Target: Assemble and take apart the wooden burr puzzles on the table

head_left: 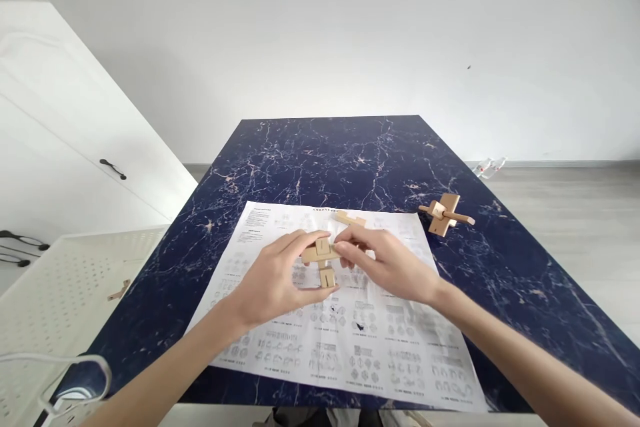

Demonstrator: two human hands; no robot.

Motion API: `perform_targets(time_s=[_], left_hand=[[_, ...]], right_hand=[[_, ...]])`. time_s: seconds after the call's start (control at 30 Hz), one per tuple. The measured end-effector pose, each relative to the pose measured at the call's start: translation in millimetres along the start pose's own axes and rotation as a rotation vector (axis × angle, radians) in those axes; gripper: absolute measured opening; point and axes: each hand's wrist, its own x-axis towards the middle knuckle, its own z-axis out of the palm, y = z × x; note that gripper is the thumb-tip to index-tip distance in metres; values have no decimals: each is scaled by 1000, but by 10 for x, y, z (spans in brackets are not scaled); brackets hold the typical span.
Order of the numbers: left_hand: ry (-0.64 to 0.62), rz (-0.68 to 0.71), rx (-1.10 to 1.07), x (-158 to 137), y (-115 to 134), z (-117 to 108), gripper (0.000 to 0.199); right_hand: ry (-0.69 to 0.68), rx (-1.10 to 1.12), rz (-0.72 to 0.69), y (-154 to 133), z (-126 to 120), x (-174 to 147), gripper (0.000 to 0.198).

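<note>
**Head view: wooden puzzle part-assembled, loose piece outstanding**

The head view shows both hands working over a printed instruction sheet (345,320) laid on a dark marbled table (350,153). The left hand (273,280) cups a small cluster of wooden puzzle pieces (321,259): its thumb lies under the lower block and its fingers curl over the top, so it grips the cluster from the near-left side. The right hand (387,263) pinches the right end of the horizontal bar of the same cluster between thumb and forefinger. The cluster is held just above the sheet, near its middle; whether it touches the paper cannot be told.

Condition of the work, as judged: at least two or three bars are already crossed and interlocked into a rough cross shape, so joining has begun. One loose wooden piece (350,218) lies on the far edge of the sheet, just beyond the hands and apart from them, which suggests the assembly is not complete. How many pieces the finished form requires is not legible from the sheet's small diagrams.

A separate finished-looking wooden puzzle (444,213), a flat block with a rod through it, rests on the table well to the right of the sheet, untouched.

A white perforated tray (65,280) stands left of the table with a small wooden fragment (119,291) lying in it.
</note>
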Motion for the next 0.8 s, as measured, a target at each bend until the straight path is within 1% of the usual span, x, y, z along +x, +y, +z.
perform_targets(time_s=[0.07, 0.17, 0.23, 0.27, 0.3, 0.37, 0.4, 0.47, 0.53, 0.6, 0.7, 0.73, 0.8], left_hand=[[-15, -43, -28, -93, 51, -20, 67], [-59, -109, -73, -193, 106, -72, 53], [-78, -141, -53, -249, 97, -116, 42], [-71, -156, -26, -276, 75, -137, 40], [-48, -168, 7, -299, 43, -152, 41], [20, -183, 84, -329, -38, -158, 49], [54, -182, 126, -331, -81, -144, 53], [119, -172, 204, -303, -153, -80, 53], [147, -199, 248, -238, -199, 21, 57], [143, -244, 265, -161, -219, 137, 54], [131, -304, 264, -69, -224, 292, 52], [129, -312, 253, -48, -224, 336, 56], [127, -308, 215, -12, -222, 413, 72]], right_hand=[[21, -50, -41, -81, 110, -57, 29], [90, -174, -204, -123, 226, -187, 25], [182, -223, -283, -108, 220, -271, 26], [249, -228, -281, -81, 191, -302, 26], [326, -227, -246, -37, 148, -324, 26], [458, -269, -106, 105, 49, -335, 27], [486, -310, -19, 198, 3, -324, 29], [539, -453, 156, 396, -54, -279, 34], [547, -498, 219, 561, -56, -215, 35], [508, -509, 226, 654, -15, -145, 31], [399, -480, 163, 653, 57, -80, 24], [360, -465, 131, 629, 67, -82, 22], [294, -434, 70, 566, 58, -147, 20]])
